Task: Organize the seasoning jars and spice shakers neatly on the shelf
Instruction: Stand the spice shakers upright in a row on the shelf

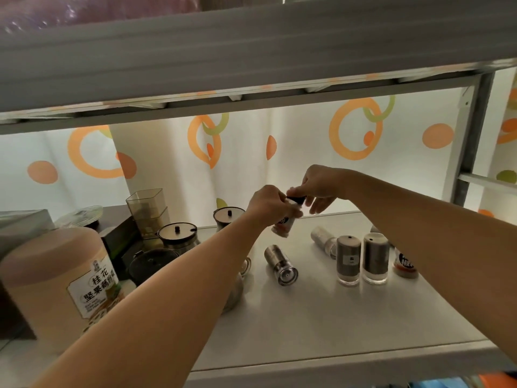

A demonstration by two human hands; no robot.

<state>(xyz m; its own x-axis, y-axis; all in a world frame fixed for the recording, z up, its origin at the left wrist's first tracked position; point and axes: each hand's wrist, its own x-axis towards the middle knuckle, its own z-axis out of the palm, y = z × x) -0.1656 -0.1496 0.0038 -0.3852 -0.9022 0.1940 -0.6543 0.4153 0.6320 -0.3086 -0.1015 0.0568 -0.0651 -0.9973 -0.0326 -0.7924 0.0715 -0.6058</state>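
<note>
Left hand (270, 204) gripping small spice bottle (284, 224) above shelf (321, 317); right hand (317, 187) pinching its black cap (295, 199); two grey shakers (362, 259) standing nearby.

Your white flat shelf board (321, 317) is carrying a steel cylindrical grinder (280, 265) lying on its side in the middle. To its right, a grey-sleeved clear shaker (348, 260) and a matching grey-sleeved shaker (375, 258) are standing upright side by side. A clear glass shaker (324, 240) is lying tipped just beyond them, and a small red-filled jar (405, 266) is sitting just right of the pair.
</note>
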